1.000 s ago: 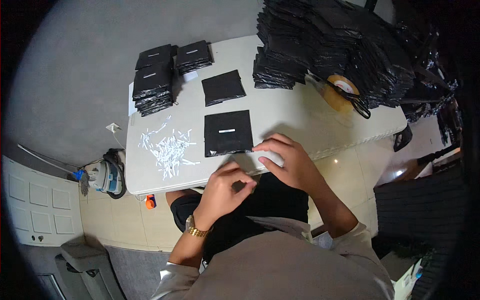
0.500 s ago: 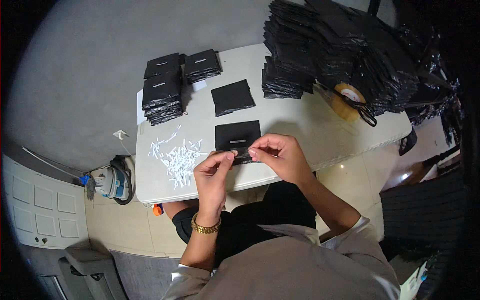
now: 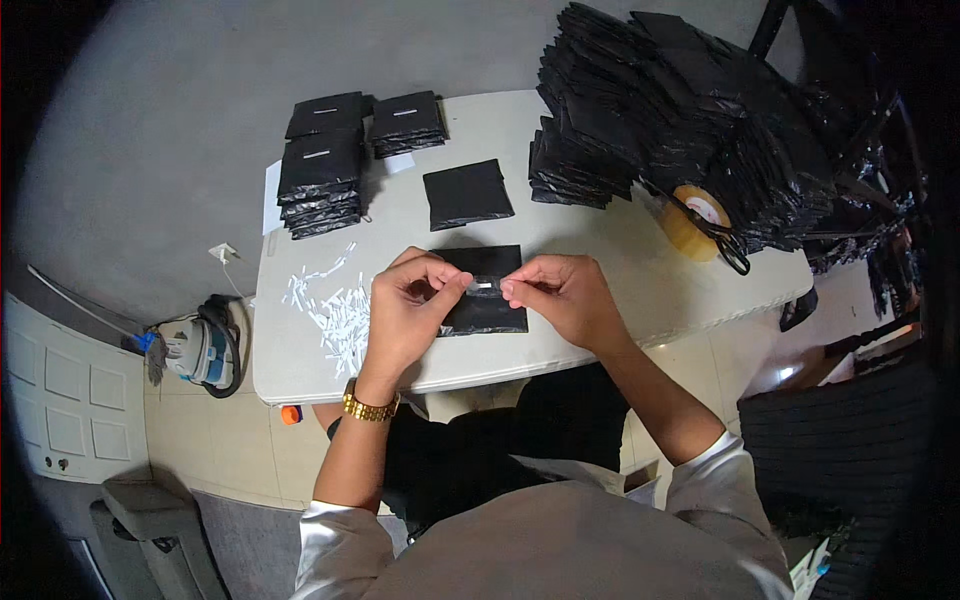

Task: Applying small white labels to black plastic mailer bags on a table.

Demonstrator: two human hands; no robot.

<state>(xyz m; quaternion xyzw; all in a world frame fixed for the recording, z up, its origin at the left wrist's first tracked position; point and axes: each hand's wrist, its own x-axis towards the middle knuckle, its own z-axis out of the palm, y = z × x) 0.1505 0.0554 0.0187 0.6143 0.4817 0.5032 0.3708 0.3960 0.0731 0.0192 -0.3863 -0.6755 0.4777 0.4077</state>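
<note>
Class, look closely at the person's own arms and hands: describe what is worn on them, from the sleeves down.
The hands, left hand and right hand, are ungloved. The left wrist wears a gold-coloured linked band; the right wrist has none. The left sleeve and right sleeve are pale, slightly shiny cloth, ending near the elbows.

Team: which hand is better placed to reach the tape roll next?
Likely the right hand: it's nearer the tape roll. The left hand is farther off, closer to the white slips.
</note>
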